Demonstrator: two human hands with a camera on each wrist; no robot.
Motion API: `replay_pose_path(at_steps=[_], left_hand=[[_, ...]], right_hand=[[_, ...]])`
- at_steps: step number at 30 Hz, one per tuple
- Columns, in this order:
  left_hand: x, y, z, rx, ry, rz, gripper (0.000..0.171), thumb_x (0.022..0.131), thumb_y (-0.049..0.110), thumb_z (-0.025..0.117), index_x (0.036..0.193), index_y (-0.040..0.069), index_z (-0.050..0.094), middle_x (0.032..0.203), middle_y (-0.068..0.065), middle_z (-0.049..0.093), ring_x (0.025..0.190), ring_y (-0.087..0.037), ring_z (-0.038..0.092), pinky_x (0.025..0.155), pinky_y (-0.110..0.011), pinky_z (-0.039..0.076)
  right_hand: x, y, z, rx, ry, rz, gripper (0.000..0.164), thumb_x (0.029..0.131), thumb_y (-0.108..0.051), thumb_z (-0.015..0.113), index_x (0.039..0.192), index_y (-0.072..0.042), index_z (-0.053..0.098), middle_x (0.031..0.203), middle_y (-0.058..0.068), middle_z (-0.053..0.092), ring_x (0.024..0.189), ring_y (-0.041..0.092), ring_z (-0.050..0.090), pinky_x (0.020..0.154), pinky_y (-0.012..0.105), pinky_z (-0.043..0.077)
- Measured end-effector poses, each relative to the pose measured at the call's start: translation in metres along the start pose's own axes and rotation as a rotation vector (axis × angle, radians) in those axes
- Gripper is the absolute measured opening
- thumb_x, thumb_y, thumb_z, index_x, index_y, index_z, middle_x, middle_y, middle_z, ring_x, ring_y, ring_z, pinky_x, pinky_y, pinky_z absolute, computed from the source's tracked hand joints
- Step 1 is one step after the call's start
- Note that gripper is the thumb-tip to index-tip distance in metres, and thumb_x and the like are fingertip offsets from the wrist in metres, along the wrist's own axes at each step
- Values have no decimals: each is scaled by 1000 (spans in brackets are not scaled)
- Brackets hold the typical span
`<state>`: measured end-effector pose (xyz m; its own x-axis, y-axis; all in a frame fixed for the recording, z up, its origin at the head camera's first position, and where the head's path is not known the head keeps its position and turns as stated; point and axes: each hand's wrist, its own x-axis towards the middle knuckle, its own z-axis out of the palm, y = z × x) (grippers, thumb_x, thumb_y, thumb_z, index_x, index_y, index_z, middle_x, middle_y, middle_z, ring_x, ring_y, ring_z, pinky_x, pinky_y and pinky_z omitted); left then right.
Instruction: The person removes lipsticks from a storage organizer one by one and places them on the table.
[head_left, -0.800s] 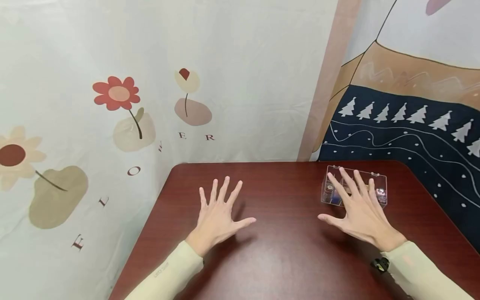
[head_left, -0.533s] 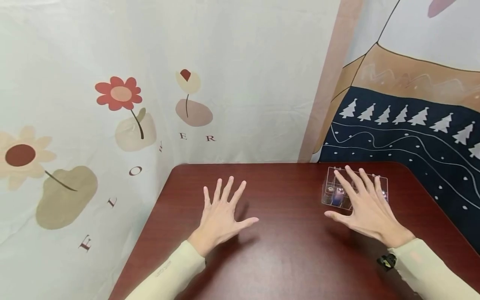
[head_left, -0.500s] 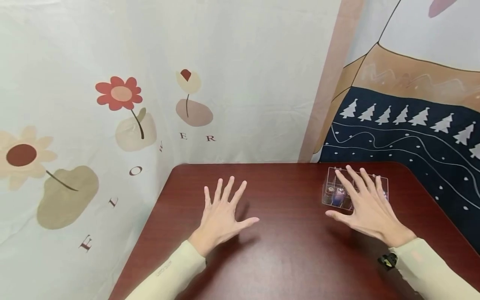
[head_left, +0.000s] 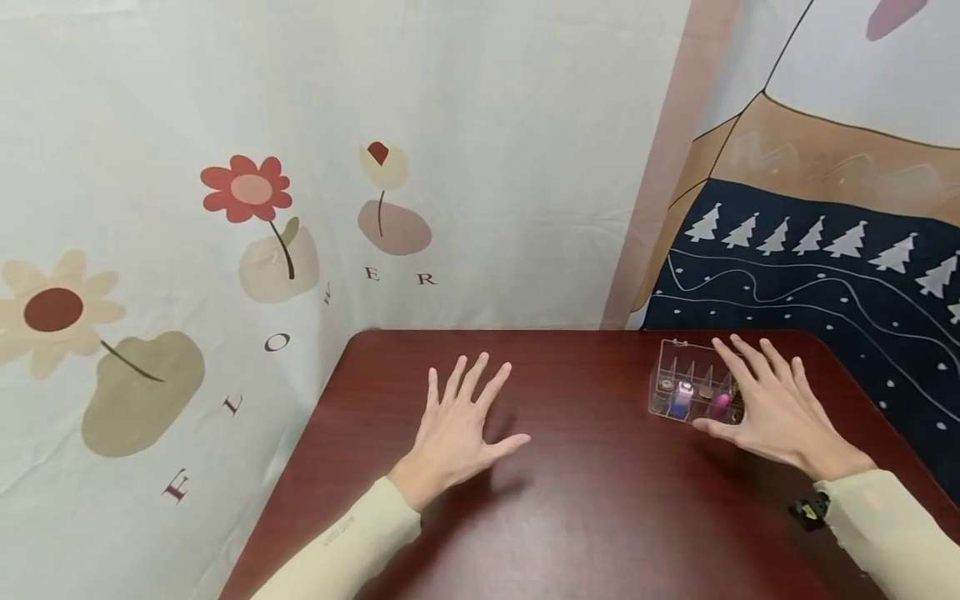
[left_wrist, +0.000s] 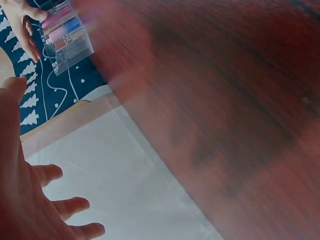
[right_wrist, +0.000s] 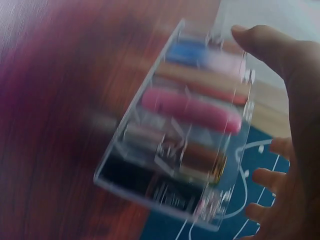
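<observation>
The person's bare left hand [head_left: 457, 429] is spread, its back turned up, four fingers fanned forward and the thumb stretched toward the other hand. The bare right hand [head_left: 780, 417] mirrors it, fingers parted, thumb pointing inward. Both forearms slant inward from the lower corners, the left sleeve [head_left: 345, 542] and right sleeve [head_left: 892, 525] of long pale-cream fabric reaching the wrists.
</observation>
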<state>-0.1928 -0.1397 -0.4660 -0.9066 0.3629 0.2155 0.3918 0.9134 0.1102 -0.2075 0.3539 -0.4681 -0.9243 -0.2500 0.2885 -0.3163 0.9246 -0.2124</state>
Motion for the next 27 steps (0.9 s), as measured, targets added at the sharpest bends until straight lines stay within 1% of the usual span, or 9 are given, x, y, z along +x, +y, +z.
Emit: replay_pose_path(at_steps=[1, 4, 6, 8, 10, 14, 19, 23, 27], left_hand=[[1, 1, 0, 0, 8, 9, 108, 100, 93, 60, 187, 44, 19, 197, -1, 22, 184, -39, 22, 143, -82, 13], [4, 6, 0, -4, 32, 39, 106, 100, 90, 63, 186, 42, 24, 195, -3, 28, 183, -39, 26, 143, -82, 16], [6, 9, 1, -5, 54, 60, 105, 101, 89, 65, 186, 40, 28, 194, -4, 32, 181, -39, 30, 142, -82, 19], [9, 13, 2, 0, 69, 76, 103, 101, 87, 66, 185, 40, 30, 193, -4, 34, 180, -39, 32, 142, -81, 21], [12, 17, 4, 2, 84, 93, 102, 102, 85, 67, 185, 38, 32, 192, -5, 36, 179, -39, 35, 141, -80, 24], [19, 26, 7, 6, 89, 126, 100, 103, 83, 67, 184, 37, 33, 191, -6, 38, 177, -38, 38, 141, -79, 29], [30, 38, 12, -14, 71, 167, 98, 104, 82, 67, 184, 36, 33, 191, -5, 38, 177, -38, 39, 142, -76, 28], [39, 48, 16, -35, 52, 192, 97, 105, 81, 66, 185, 37, 32, 192, -2, 35, 177, -36, 38, 143, -73, 28], [47, 58, 22, -43, 58, 221, 96, 106, 79, 68, 184, 34, 36, 190, -3, 38, 175, -37, 42, 142, -73, 32]], right_hand=[[-1, 5, -1, 2, -9, 6, 136, 81, -62, 97, 185, -11, 25, 180, 37, 35, 164, 71, 26, 133, 95, 8], [-4, 15, -4, -5, -45, 35, 135, 81, -62, 99, 181, -4, 29, 176, 37, 39, 159, 70, 32, 125, 96, 29], [-4, 19, -7, -3, -65, 52, 132, 82, -62, 99, 178, -1, 34, 174, 37, 41, 155, 68, 36, 112, 96, 44], [-5, 22, -8, -1, -75, 68, 129, 82, -62, 100, 175, 0, 37, 171, 36, 42, 151, 65, 38, 97, 96, 52], [-5, 25, -8, 17, -72, 72, 124, 84, -59, 100, 173, 1, 39, 169, 36, 43, 149, 64, 39, 94, 95, 53], [-6, 30, -7, 41, -70, 68, 117, 85, -49, 102, 171, 2, 41, 167, 37, 45, 147, 65, 38, 101, 97, 48], [-6, 34, -5, 54, -37, 44, 112, 81, -38, 106, 167, 4, 47, 164, 38, 49, 144, 66, 41, 107, 96, 45], [-6, 37, -4, 66, -18, 26, 111, 79, -33, 107, 165, 3, 48, 162, 38, 50, 142, 66, 43, 108, 95, 46], [-5, 36, -3, 86, -1, 6, 110, 78, -32, 109, 165, 2, 50, 161, 37, 53, 140, 64, 46, 107, 93, 47]])
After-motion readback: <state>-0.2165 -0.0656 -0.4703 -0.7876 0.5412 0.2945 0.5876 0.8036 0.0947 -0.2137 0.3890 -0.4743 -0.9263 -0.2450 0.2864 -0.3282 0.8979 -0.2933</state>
